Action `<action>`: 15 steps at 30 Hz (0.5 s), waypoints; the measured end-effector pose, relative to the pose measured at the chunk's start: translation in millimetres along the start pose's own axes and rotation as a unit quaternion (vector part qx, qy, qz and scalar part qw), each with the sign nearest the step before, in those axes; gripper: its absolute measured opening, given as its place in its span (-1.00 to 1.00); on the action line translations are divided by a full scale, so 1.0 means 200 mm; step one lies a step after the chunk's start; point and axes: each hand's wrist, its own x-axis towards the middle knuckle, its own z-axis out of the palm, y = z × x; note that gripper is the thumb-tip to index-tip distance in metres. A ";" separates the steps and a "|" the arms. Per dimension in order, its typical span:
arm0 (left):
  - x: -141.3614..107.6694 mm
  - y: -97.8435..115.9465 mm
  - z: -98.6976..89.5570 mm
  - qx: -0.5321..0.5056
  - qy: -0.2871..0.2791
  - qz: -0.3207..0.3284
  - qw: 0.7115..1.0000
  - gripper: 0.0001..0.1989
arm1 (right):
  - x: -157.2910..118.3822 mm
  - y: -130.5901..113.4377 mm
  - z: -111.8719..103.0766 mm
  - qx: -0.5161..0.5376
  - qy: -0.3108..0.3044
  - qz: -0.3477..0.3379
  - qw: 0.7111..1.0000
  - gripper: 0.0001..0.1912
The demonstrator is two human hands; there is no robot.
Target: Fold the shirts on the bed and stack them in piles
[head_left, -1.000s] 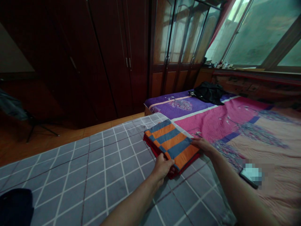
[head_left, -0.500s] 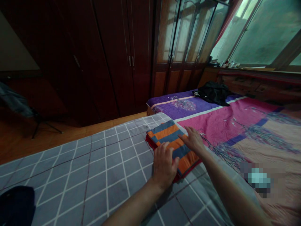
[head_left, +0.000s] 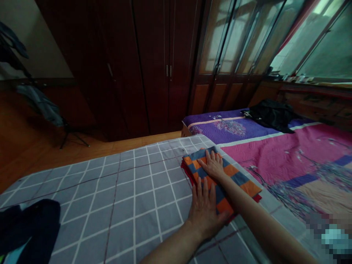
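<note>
A folded cloth (head_left: 236, 170) with orange and blue-grey stripes lies on the grey checked bedspread (head_left: 115, 190). Red fabric shows beneath its edges. My right hand (head_left: 213, 165) rests flat on top of the cloth, fingers spread toward its far edge. At the near left side, my left hand (head_left: 205, 207) lies with its fingers stretched out over the cloth's edge. Neither hand grips anything.
A dark garment (head_left: 35, 227) lies at the bed's left end. Beyond stands a bed with a purple and pink cover (head_left: 247, 143) and a black garment (head_left: 272, 113). Dark wooden wardrobes (head_left: 154, 91) line the back; a clothes stand (head_left: 67, 134) is at left.
My right hand has moved left and down onto the cloth. My left hand's fingers have straightened and spread. The view has turned left, showing more of the dark garment.
</note>
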 end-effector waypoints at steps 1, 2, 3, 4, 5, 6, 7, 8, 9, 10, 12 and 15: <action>0.00 0.00 -0.01 -0.007 -0.005 -0.002 1.000 -0.11 | 0.00 -0.03 -0.01 0.001 0.004 0.000 1.000 -0.15; 0.01 0.00 -0.01 -0.014 -0.009 -0.003 1.000 -0.11 | 0.00 -0.06 -0.02 0.002 0.010 -0.006 1.000 -0.11; 0.01 0.00 -0.02 -0.021 -0.013 -0.002 1.000 -0.10 | 0.00 -0.10 -0.02 0.002 0.016 -0.017 1.000 -0.08; 0.01 0.00 -0.02 -0.027 -0.016 0.001 1.000 -0.10 | 0.00 -0.15 -0.02 0.001 0.021 -0.031 0.999 -0.06; 0.01 0.01 -0.03 -0.033 -0.018 0.001 0.999 -0.10 | 0.00 -0.19 -0.01 0.000 0.023 -0.044 0.999 -0.06; 0.01 0.01 -0.05 -0.039 -0.018 -0.002 0.999 -0.10 | 0.01 -0.22 0.00 -0.002 0.024 -0.056 0.998 -0.07; 0.00 0.01 -0.06 -0.046 -0.017 -0.005 0.999 -0.09 | 0.01 -0.24 0.02 -0.006 0.020 -0.065 0.998 -0.09; 0.00 0.02 -0.08 -0.056 -0.015 -0.005 0.998 -0.09 | 0.01 -0.25 0.03 -0.009 0.015 -0.068 0.998 -0.10; -0.01 0.02 -0.10 -0.068 -0.012 -0.002 0.998 -0.09 | 0.02 -0.24 0.03 -0.011 0.011 -0.070 0.997 -0.11; -0.02 0.02 -0.12 -0.080 -0.010 0.004 0.997 -0.09 | 0.01 -0.22 0.04 -0.012 0.011 -0.078 0.997 -0.12; -0.03 0.02 -0.14 -0.100 -0.001 0.022 0.995 -0.07 | 0.01 -0.13 0.04 -0.007 0.023 -0.106 0.994 -0.17; -0.04 -0.01 -0.12 -0.079 0.038 0.048 0.995 -0.04 | 0.00 0.05 0.05 0.006 0.048 -0.228 0.972 -0.44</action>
